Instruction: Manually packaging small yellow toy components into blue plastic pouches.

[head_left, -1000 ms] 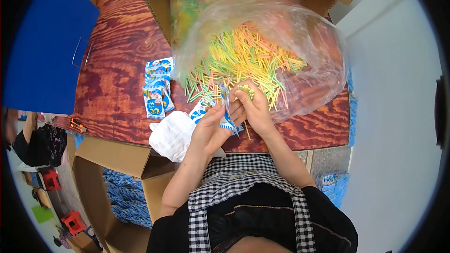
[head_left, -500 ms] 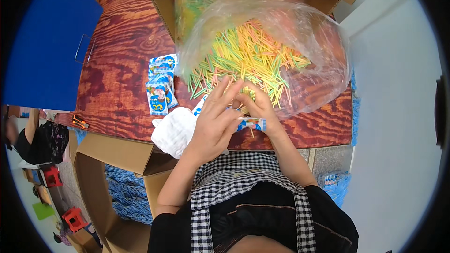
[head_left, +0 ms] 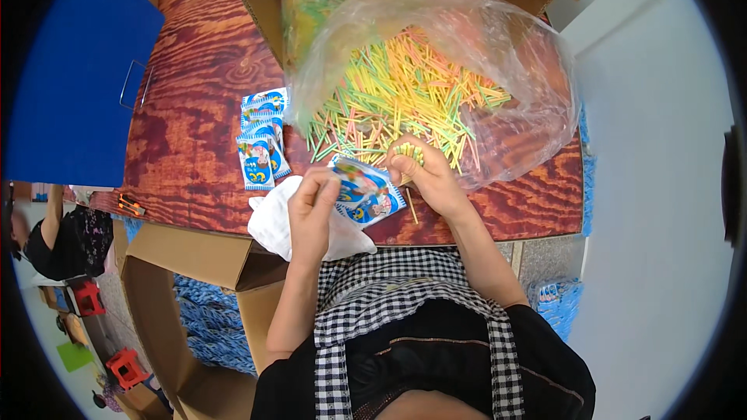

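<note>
My left hand [head_left: 310, 214] pinches the upper edge of a small blue-and-white packet [head_left: 375, 204] near the table's front edge. Closed around a short bundle of thin pastel sticks [head_left: 408, 153], my right hand [head_left: 437, 185] is just right of the packet, the stick ends showing above the fingers. Under my left wrist and the packet lies a crumpled white cloth [head_left: 270, 222]. One loose stick [head_left: 412, 206] lies beside the packet. Beyond both hands, a heap of yellow, green and pink sticks [head_left: 412, 85] spills from a clear plastic bag [head_left: 537, 101].
Several similar packets [head_left: 256, 162] lie overlapped to the left. A cardboard box [head_left: 261, 19] stands at the back, holding the bag. Below the table's left front is another open box [head_left: 183, 253] with blue bundles. A blue panel [head_left: 70, 70] stands far left; another person's arm [head_left: 53, 218] shows beyond.
My hands have drawn apart: the left moved left, uncovering the packet now spread out in its pinch. The right keeps hold of the stick bundle. The view has shifted slightly.
</note>
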Demonstrator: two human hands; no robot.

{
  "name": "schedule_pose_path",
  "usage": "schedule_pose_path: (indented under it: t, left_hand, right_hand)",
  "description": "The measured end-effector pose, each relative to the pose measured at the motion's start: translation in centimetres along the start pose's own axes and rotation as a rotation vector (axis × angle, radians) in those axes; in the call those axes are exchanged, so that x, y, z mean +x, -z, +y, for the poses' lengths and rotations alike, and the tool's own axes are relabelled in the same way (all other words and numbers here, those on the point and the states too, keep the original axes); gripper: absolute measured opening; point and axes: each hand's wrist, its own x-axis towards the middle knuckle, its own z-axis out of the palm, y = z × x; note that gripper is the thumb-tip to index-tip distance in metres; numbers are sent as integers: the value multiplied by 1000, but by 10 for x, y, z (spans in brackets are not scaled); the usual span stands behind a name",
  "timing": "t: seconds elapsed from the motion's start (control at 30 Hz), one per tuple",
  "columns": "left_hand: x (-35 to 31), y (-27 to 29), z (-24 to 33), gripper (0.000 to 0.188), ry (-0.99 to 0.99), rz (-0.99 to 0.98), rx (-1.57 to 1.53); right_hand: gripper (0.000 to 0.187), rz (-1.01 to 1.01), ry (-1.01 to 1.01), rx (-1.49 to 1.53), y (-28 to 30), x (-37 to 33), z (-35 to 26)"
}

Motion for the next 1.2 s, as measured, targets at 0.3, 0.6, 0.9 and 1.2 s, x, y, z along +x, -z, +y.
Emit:
schedule_pose_path:
  t: [0.3,0.6,0.9,1.2]
  left_hand:
    - [-8,-13,-25,10,150,150,-204]
    - [-13,-18,-32,19,3,136,31]
    - [-17,-22,-33,19,71,124,-86]
    - [-25,-29,-36,17,117,94,-181]
  right_hand:
    - [19,114,108,322,2,11,-9]
    - [23,81,82,616,-14,27,-27]
    - [25,175,31,688,-48,30,-11]
    - [21,117,-147,558,-48,-5,-11]
